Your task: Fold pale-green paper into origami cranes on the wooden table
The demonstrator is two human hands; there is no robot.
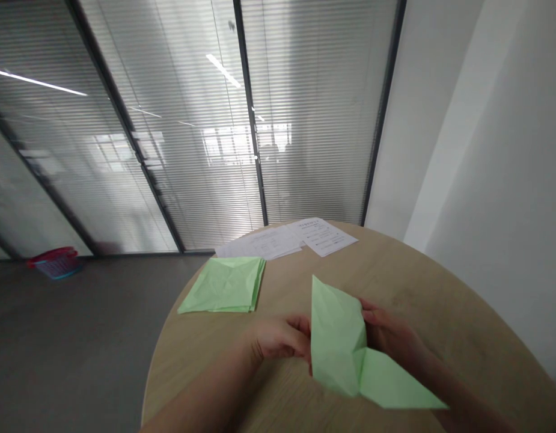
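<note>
A creased sheet of light green paper (338, 337), partly folded with a flap hanging out to the lower right, is held up above the round table. My left hand (284, 338) grips its left edge, with the fingertips hidden behind the paper. On the opposite side my right hand (386, 331) holds the upper right edge, its fingers partly covered by the sheet. To the left lies a stack of folded green paper (226, 284), flat on the tabletop and apart from both hands.
The round wooden table (296, 288) has several printed white sheets (325, 236) at its far edge. Beyond it stands a glass partition (318, 120) with blinds. A white wall (507, 210) rises at the right. A red and blue basket (56, 263) sits on the grey floor (106, 325).
</note>
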